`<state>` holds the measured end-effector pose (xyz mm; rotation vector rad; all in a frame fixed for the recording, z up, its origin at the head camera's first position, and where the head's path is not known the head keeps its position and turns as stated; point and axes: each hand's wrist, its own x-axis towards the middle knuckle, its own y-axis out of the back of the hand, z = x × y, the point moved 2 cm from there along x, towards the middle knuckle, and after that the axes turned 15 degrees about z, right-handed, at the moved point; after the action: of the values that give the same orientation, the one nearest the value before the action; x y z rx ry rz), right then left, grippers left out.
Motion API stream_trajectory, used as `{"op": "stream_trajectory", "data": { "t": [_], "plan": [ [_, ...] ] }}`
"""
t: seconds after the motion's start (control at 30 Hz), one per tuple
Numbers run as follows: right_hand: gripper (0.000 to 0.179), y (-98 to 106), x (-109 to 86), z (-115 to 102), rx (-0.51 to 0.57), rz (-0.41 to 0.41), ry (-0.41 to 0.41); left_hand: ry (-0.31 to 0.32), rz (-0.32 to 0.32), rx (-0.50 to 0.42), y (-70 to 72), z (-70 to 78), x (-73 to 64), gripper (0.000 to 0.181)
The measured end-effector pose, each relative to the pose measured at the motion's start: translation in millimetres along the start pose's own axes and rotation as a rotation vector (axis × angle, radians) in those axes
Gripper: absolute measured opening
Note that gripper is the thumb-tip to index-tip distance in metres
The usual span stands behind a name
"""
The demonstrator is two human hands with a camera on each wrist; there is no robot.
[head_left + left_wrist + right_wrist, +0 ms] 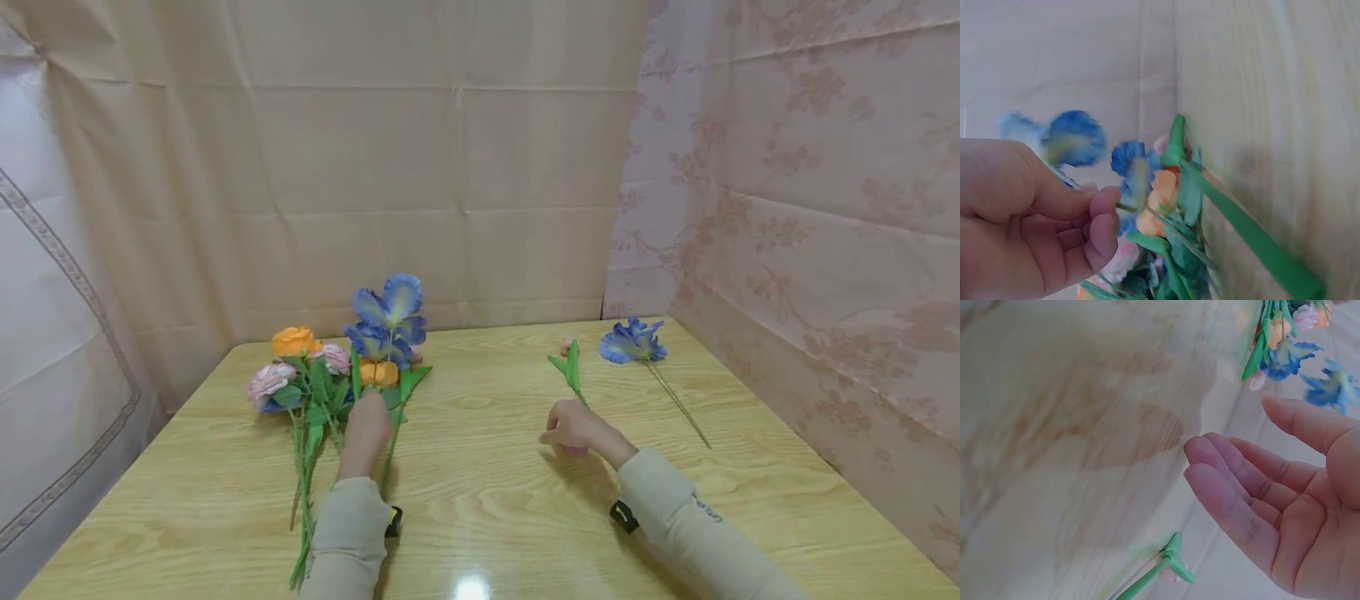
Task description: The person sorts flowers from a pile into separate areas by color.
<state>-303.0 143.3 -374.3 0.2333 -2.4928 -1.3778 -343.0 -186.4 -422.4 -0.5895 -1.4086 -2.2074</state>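
My left hand (366, 432) pinches a thin stem between thumb and fingertips, seen closely in the left wrist view. A blurred blue iris (1075, 139) rises beyond that hand, raised over a pile of flowers. In the pile are another blue iris (1132, 165), an orange flower (378, 372) and a green tulip stem (1260, 237). Over the right half of the table, my right hand (1272, 500) holds nothing, its fingers loosely bent and thumb apart. A pink tulip (568, 346) with green leaves lies just beyond it, its lower stem partly hidden by the hand.
A separate blue iris (633, 342) lies at the far right of the wooden table (487, 467). Pink peonies (272, 380) and an orange rose (295, 341) lie at the left, stems toward me. A beige curtain (450, 167) hangs behind the back edge.
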Motion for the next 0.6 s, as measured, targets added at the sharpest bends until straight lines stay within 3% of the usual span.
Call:
{"op": "stream_trajectory", "data": {
  "t": [0.03,0.07,0.1,0.2,0.23,0.27,0.4,0.47,0.5,0.53,0.57,0.6],
  "plan": [
    [0.017,0,-0.1,0,0.006,-0.001,0.009,-0.012,0.015,-0.002,-3.7,-0.8,1.0,0.012],
    [0.016,0,-0.1,0,0.009,0.001,0.021,-0.036,0.028,-0.01,1.7,4.0,0.2,0.012],
    [0.015,0,-0.1,-1,0.014,0.002,0.03,-0.01,0.01,-0.011,-0.8,5.7,2.4,0.011],
    [0.014,1,-0.1,-3,0.001,0.018,0.075,0.059,-0.096,-0.019,24.9,32.2,3.6,0.019],
    [0.013,1,-0.1,-4,0.002,0.02,0.078,0.056,-0.096,-0.019,31.1,39.5,3.3,0.02],
    [0.013,1,0.0,-5,0.002,0.023,0.078,0.023,-0.058,-0.022,30.0,41.2,3.9,0.016],
    [0.014,0,-0.3,-9,0.024,0.009,0.048,-0.138,0.125,-0.022,-14.6,17.9,12.6,0.018],
    [0.013,0,-0.7,-10,0.044,-0.002,0.048,-0.144,0.117,-0.056,-33.6,10.2,15.2,0.02],
    [0.013,-1,-1.1,-11,0.053,-0.005,0.054,-0.117,0.071,-0.08,-35.2,12.6,15.8,0.021],
    [0.013,-1,-1.3,-12,0.062,-0.01,0.055,-0.082,0.028,-0.106,-32.9,18.8,15.0,0.021],
    [0.013,-2,-1.6,-13,0.069,-0.011,0.062,-0.09,0.026,-0.152,-31.3,24.3,13.4,0.023],
    [0.012,-2,-1.7,-14,0.076,-0.015,0.062,-0.059,-0.028,-0.174,-20.0,37.0,10.2,0.025]
  ]
}}
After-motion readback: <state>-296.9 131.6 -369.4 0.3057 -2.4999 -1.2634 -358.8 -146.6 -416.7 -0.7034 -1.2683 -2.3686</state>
